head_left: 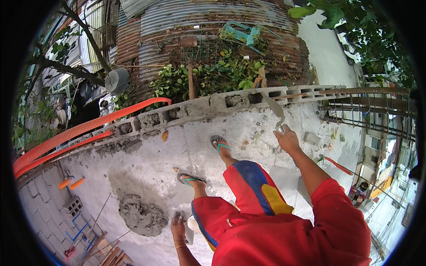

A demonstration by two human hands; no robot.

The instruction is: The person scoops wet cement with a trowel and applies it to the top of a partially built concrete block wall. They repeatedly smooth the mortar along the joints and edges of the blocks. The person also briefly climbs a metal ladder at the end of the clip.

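My right hand (288, 140) is closed round the handle of a pointed trowel (275, 107). The trowel's blade reaches to the top of a low row of hollow concrete blocks (204, 105), where some cavities are filled with mortar and others are hollow. Low beside my left leg, my left hand (178, 229) has its fingers curled on a flat grey tool (189, 236), whose exact kind I cannot make out. A white round container (193, 223) shows partly behind my leg. Left of that hand lies a heap of wet mortar (141, 216) on the pale floor.
Orange corrugated conduit (88, 125) runs along the blocks at left. A rebar cage (368, 111) extends at right. Beyond the blocks are leafy plants (213, 75), a rusty corrugated roof (177, 26) and a green plastic chair (242, 33). A loose hollow block (72, 206) stands far left.
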